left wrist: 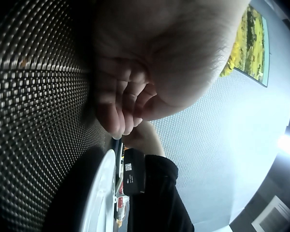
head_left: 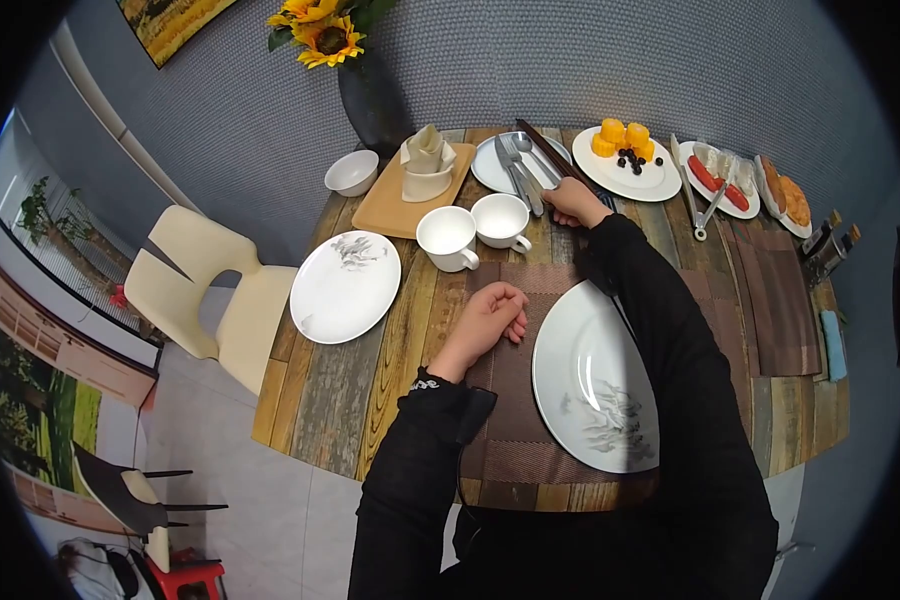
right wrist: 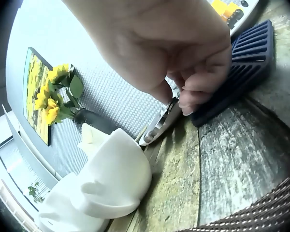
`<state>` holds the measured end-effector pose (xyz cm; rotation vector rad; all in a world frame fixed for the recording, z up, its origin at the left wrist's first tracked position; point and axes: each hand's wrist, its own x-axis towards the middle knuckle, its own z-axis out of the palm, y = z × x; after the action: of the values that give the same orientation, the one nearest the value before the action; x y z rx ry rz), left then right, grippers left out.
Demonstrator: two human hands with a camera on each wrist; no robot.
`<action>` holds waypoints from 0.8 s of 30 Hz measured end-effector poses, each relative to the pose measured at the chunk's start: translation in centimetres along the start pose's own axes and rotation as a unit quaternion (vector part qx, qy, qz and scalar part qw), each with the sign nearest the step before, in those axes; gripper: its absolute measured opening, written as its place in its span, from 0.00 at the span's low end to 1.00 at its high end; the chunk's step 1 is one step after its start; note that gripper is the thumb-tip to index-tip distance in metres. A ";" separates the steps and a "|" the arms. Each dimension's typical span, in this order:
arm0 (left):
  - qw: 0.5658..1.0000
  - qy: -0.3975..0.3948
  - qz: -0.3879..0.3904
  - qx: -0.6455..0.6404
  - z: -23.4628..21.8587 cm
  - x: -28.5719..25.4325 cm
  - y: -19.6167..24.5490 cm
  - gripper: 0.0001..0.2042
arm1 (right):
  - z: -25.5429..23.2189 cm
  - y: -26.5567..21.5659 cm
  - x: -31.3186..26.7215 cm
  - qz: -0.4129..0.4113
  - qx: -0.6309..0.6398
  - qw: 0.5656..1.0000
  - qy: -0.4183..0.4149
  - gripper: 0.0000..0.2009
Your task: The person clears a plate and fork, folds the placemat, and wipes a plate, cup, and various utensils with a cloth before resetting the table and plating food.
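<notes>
My right hand (head_left: 572, 203) reaches to the back of the table. Its thumb and fingers pinch the handle end of a spoon (head_left: 522, 143), which lies across a small plate (head_left: 485, 170) beside other metal cutlery (head_left: 511, 163). In the right wrist view the curled fingers are close beside a dark blue slotted rack (right wrist: 251, 46). My left hand (head_left: 490, 325) rests on the brown woven placemat (head_left: 510, 400), fingers loosely curled, holding nothing. Just right of it lies a large white plate (head_left: 580, 350) with a grey pattern, partly hidden by my right sleeve.
Two white cups (head_left: 446, 235) stand left of my right hand, near a wooden tray (head_left: 380, 212) with a folded napkin (head_left: 426, 155). Farther right are a plate of corn and berries (head_left: 660, 185), tongs (head_left: 692, 195) and a sausage dish (head_left: 735, 198). Another patterned plate (head_left: 335, 295) lies left.
</notes>
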<state>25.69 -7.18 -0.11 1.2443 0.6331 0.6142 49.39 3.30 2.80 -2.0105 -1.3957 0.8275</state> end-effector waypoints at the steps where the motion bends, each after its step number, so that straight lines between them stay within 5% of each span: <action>1: 1.000 -0.002 0.000 0.001 0.0 0.0 0.0 0.07 | 0.1 0.2 0.3 0.008 0.025 1.000 -0.009 0.15; 13: 1.000 0.002 -0.001 0.007 -0.1 0.1 -0.1 0.07 | 0.6 1.4 1.0 0.042 0.232 0.971 -0.039 0.12; 24: 1.000 0.001 -0.008 0.022 0.0 0.0 0.2 0.07 | 0.9 1.2 0.3 -0.014 0.240 0.970 -0.016 0.09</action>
<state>25.65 -7.18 0.04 1.2791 0.6604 0.5908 49.55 3.24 1.27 -1.6065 -1.1031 1.0712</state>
